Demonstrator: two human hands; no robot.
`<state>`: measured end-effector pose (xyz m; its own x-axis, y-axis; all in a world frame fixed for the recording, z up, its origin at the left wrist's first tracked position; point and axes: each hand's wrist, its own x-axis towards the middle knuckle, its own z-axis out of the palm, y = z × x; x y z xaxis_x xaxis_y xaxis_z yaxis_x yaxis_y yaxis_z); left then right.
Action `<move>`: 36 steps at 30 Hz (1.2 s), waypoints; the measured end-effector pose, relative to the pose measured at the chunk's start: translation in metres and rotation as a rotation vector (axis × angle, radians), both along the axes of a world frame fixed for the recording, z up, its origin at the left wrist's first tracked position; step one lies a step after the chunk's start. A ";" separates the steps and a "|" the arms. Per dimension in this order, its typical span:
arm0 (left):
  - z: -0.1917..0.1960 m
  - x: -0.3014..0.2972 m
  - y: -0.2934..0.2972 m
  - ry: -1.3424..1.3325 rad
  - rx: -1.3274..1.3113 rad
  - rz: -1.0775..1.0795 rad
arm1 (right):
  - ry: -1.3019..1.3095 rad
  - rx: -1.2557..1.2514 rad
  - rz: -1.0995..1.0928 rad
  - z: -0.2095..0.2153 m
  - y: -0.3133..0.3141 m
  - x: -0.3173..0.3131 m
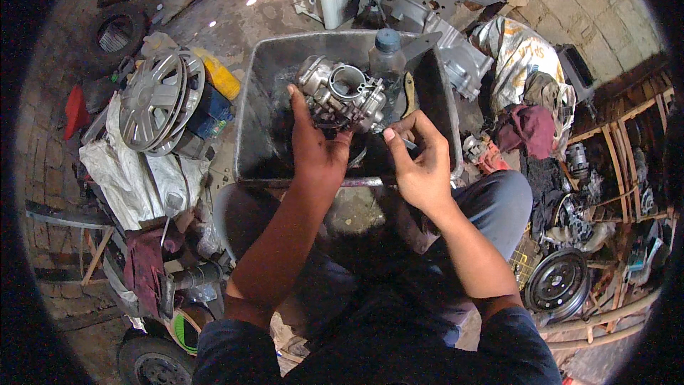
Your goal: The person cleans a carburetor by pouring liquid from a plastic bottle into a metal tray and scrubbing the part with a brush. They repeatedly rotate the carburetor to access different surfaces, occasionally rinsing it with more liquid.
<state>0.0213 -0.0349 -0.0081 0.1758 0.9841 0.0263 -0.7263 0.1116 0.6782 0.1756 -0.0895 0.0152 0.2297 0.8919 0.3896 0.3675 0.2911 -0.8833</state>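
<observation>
My left hand [317, 150] grips a silver metal carburetor [347, 85] from below, with the round bore facing up. It is held above a dark plastic tub [243, 110] in front of my knees. At the carburetor's lower right side, the thumb and fingers of my right hand [422, 160] are pinched together. A small grey sliver shows between those fingers; what it is I cannot make out. Inside the tub, beyond the right hand, stand a clear bottle with a blue cap [387, 41] and a curved tan handle [409, 94] of some tool.
Wheel covers [149, 103], a yellow container [222, 78] and a white sack [128, 178] crowd the left. A metal engine casing [456, 57], a printed sack [520, 50] and a maroon cloth [527, 130] lie on the right. A black wheel rim [556, 281] sits lower right.
</observation>
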 end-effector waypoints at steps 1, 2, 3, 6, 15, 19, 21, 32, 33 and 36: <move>-0.001 0.001 -0.001 0.041 0.021 0.014 | 0.009 0.001 -0.004 -0.001 0.001 0.000; 0.000 0.003 -0.003 0.084 0.048 0.028 | -0.012 0.046 -0.021 -0.005 0.002 -0.001; -0.001 0.003 -0.003 0.156 0.084 0.051 | -0.032 0.092 -0.035 -0.009 0.004 -0.002; -0.011 0.001 -0.003 0.524 0.299 0.189 | -0.165 0.081 -0.064 -0.003 -0.004 -0.008; -0.013 -0.005 -0.005 0.876 0.529 0.300 | -0.186 -0.089 0.170 -0.006 -0.004 -0.008; 0.011 0.000 -0.002 0.390 0.158 0.132 | -0.078 -0.161 0.076 0.009 -0.004 -0.003; 0.012 0.002 0.000 0.308 0.091 0.102 | -0.040 -0.022 0.042 0.005 0.000 0.003; 0.004 -0.001 -0.004 0.674 0.367 0.204 | 0.103 -0.143 -0.009 0.026 -0.010 0.019; 0.007 0.000 -0.004 0.589 0.349 0.178 | 0.142 -0.114 0.004 0.026 -0.010 0.019; -0.003 0.005 -0.004 0.255 0.373 0.132 | 0.189 -0.045 0.025 0.026 -0.011 0.019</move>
